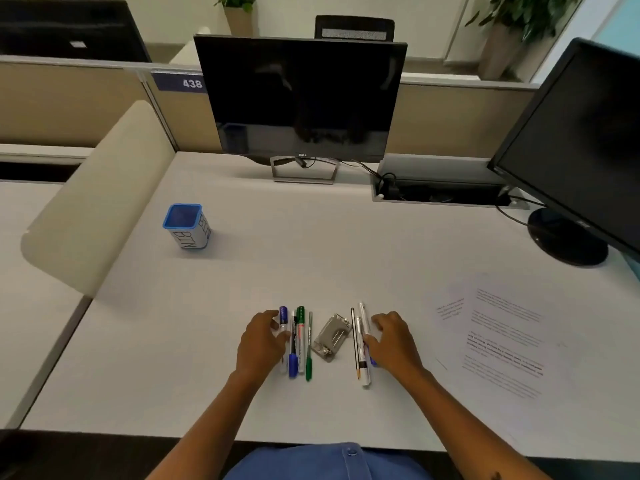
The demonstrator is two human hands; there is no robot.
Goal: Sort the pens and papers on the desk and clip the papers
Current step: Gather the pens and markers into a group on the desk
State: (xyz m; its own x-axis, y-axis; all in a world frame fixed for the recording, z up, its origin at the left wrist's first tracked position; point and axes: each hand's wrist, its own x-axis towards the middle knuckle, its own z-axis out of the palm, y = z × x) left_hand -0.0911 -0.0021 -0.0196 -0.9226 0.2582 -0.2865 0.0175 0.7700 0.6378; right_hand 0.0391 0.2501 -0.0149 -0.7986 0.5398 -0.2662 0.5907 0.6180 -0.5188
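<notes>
Head view: mixed blue, green and white pens lie in two parallel groups, left group [296, 341] and right group [360, 344], flanking a grey metal clip [331, 337] at desk front. Left hand [261, 341] and right hand [393, 341], fingers loosely spread, rest against each group's outer side, gripping nothing. Judged: pens roughly gathered, not binned in the blue-rimmed cup [187, 226]; printed white papers [502, 337] at right lie unstacked, unclipped.

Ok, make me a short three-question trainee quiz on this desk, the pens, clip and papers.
1. True or false: the grey metal clip lies between the two pen groups.
2. Which hand touches the blue-capped white marker?
3. The blue-rimmed bin cup stands: A) far left of the pens, B) on the printed white papers, C) in the right hand.

Key: 1 true; 2 the left, fingers resting against it; 3 A.
</notes>
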